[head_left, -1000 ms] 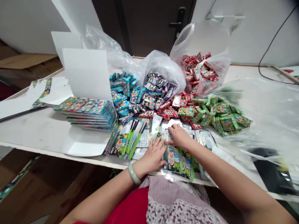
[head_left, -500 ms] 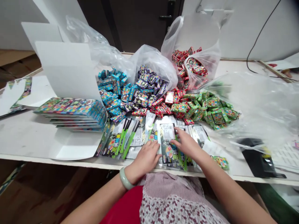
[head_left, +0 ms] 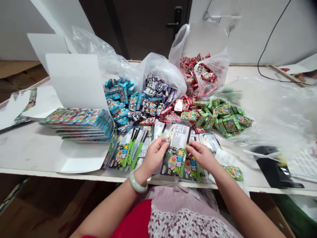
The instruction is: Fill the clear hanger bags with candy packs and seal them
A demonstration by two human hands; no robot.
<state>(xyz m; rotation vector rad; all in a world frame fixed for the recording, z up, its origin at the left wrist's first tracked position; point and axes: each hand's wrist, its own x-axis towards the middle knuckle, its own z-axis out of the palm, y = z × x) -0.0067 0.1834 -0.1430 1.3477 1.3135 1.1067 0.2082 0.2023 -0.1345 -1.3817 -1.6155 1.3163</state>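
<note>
Between my two hands is a printed plastic pouch (head_left: 176, 150), black with green edging and a clear upper part, lifted off the other pouches. My left hand (head_left: 156, 152) pinches its left edge, thumb on top. On the opposite edge, my right hand (head_left: 200, 154) grips it with thumb and fingers. More flat pouches (head_left: 126, 148) lie spread beneath and to the left. Just beyond sit heaps of small candy boxes: blue ones (head_left: 119, 102), purple ones (head_left: 157, 89), red ones (head_left: 205, 74) and green ones (head_left: 229, 119).
At left an open white carton (head_left: 75, 79) holds a stack of colourful printed packs (head_left: 79, 120). Clear plastic bags (head_left: 163, 62) stand behind the boxes, and loose film (head_left: 274, 105) covers the right side. A black object (head_left: 271, 167) lies near the right front edge.
Both hands have closed on the edges of one pouch and raised it slightly from the layer below. My view has tilted up a little.
</note>
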